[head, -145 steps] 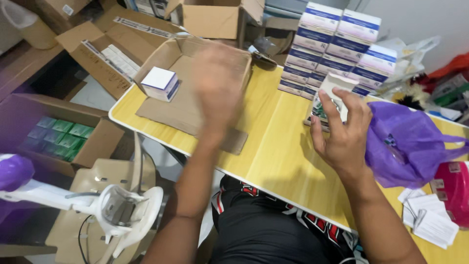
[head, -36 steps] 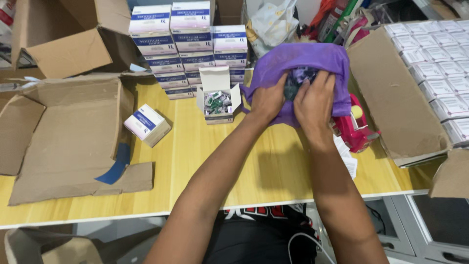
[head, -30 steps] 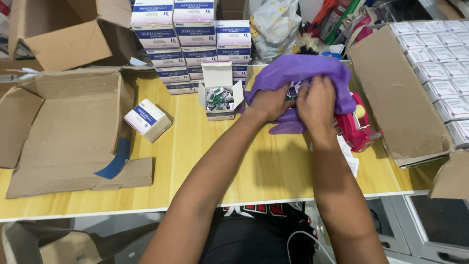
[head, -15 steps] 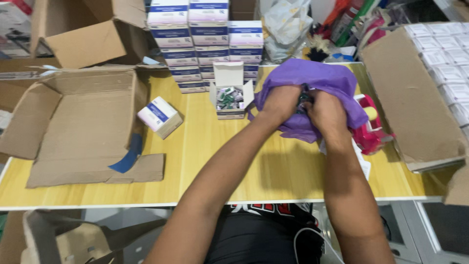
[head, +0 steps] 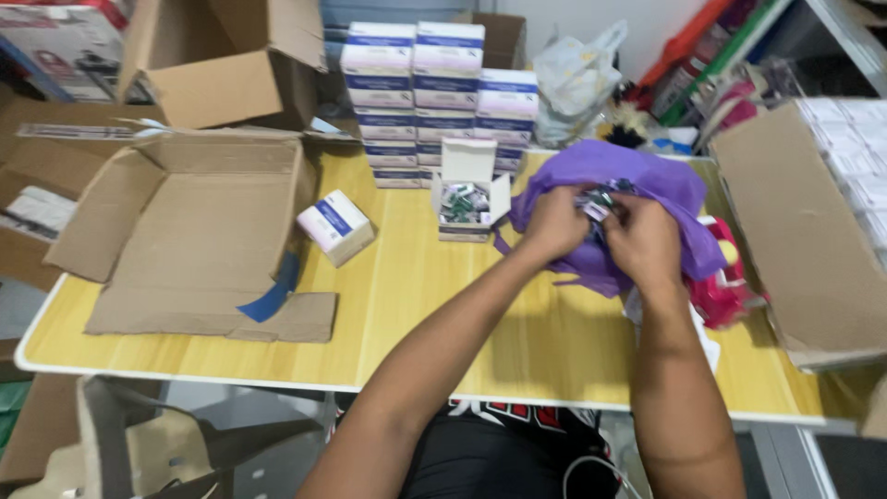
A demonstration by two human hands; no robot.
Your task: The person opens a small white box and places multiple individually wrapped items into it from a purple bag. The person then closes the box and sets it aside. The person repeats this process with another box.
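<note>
A purple cloth bag (head: 647, 180) lies on the wooden table (head: 416, 305) at the right. Both my hands are at its opening. My left hand (head: 552, 222) grips the bag's near edge. My right hand (head: 640, 236) is closed around a bunch of small dark and white items (head: 596, 199) at the bag's mouth. Just left of the bag stands a small open white box (head: 465, 199) holding several of the same small items. A closed white and blue box (head: 335, 226) lies further left.
An open flat cardboard box (head: 199, 226) covers the table's left part, with another carton (head: 217, 65) behind it. Stacked white and blue boxes (head: 434, 92) stand at the back. A big carton (head: 804, 222) of white boxes sits at the right, a pink object (head: 725, 282) beside it.
The view has shifted, so the table's things sit slightly differently in frame. My hands stay at the purple bag's mouth, and my right hand has bunched the small items there.
</note>
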